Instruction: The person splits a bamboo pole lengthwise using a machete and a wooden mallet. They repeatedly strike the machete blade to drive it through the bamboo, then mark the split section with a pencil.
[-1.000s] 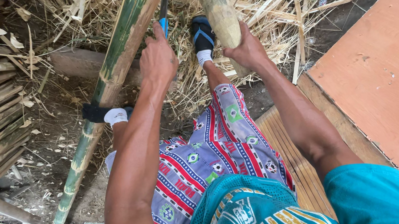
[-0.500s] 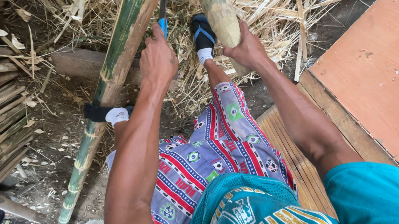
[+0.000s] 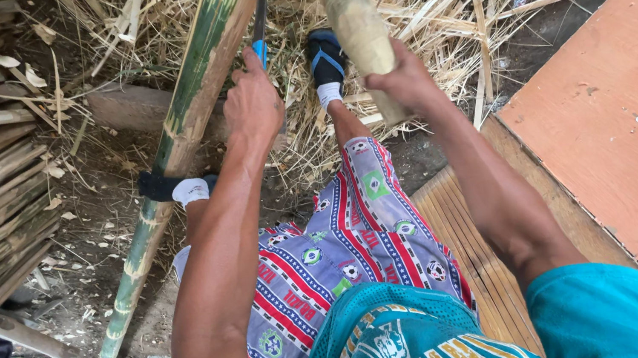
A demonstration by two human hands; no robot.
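Nothing much had shifted since the earlier frames: both hands kept their grips. Beside the green bamboo pole (image 3: 191,110), which slanted from the top down to the lower left, the left hand (image 3: 253,105) was closed on a blue-handled blade (image 3: 260,20) touching the pole's right edge. Right of that pole, the right hand (image 3: 406,80) clasped a pale bamboo piece (image 3: 346,6), upright above a black-shoed foot (image 3: 325,57).
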